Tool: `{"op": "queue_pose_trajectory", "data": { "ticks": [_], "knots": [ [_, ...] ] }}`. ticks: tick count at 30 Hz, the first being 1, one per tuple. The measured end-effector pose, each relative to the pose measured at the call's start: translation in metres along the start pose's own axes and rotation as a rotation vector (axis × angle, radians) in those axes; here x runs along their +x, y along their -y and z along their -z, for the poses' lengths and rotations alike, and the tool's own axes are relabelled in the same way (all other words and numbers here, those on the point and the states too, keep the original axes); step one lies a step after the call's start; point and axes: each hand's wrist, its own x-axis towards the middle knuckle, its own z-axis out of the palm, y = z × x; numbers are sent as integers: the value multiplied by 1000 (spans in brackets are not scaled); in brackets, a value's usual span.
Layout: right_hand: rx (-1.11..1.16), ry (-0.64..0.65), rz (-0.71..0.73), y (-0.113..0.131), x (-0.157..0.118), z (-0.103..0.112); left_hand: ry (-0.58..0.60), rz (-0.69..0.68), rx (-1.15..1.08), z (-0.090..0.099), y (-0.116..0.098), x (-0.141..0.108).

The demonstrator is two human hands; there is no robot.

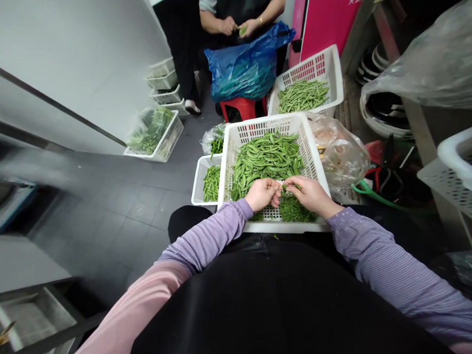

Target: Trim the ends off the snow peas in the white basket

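A large white basket (313,154) rests on my lap, heaped with green pea pods (265,157). Over its near edge my left hand (262,194) and my right hand (310,194) meet, fingers pinched together on one pea pod (286,187) between them. Under my right hand lies a small pile of green trimmings (293,210) in the basket's near corner.
A smaller white basket (200,182) of pods stands left of mine. Farther back, another basket (333,67) of pods, a blue plastic bag (243,69) on a red stool (244,106), and another person's hands (239,26) holding a pod. Clear bags (339,149) lie right.
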Motion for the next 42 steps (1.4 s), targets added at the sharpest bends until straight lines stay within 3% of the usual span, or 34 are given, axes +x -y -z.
{"op": "queue_pose_trajectory", "data": {
  "ticks": [3,5,7,9,12,16,19,22,25,27,30,32,36,38,40,42],
  "knots": [
    [336,-139,-171,1,1,4,20,128,33,1,13,5],
    [563,-218,-273,0,2,7,67,296,188,2,27,7],
    [721,-271,-329,-1,4,10,97,359,357,3,37,7],
    [805,-294,-357,-1,6,12,80,215,494,5,39,7],
    [826,-264,-395,0,7,11,19,-109,602,5,24,9],
    [722,-162,-420,-1,7,8,125,-176,641,2,-4,15],
    [394,-187,-398,-3,5,12,116,-210,804,2,-12,16],
    [-66,-202,-205,-2,3,19,96,-297,980,6,-15,14],
    [-174,36,-17,0,2,19,115,-359,1059,7,-21,13],
    [-87,83,-27,2,3,16,76,-431,1023,4,-24,15],
    [182,-117,-217,3,6,15,-48,-483,875,-4,-14,25],
    [456,-318,-358,-1,9,23,-59,-371,856,-7,6,34],
    [983,-639,-492,-13,15,48,177,-53,1155,-9,56,53],
    [1129,-649,-539,-18,17,56,140,-81,1216,-13,72,64],
    [1171,-565,-569,-19,20,56,103,-105,1172,-23,78,78],
    [1137,-476,-575,-18,22,51,162,-25,1121,-37,76,93]
  ]
}}
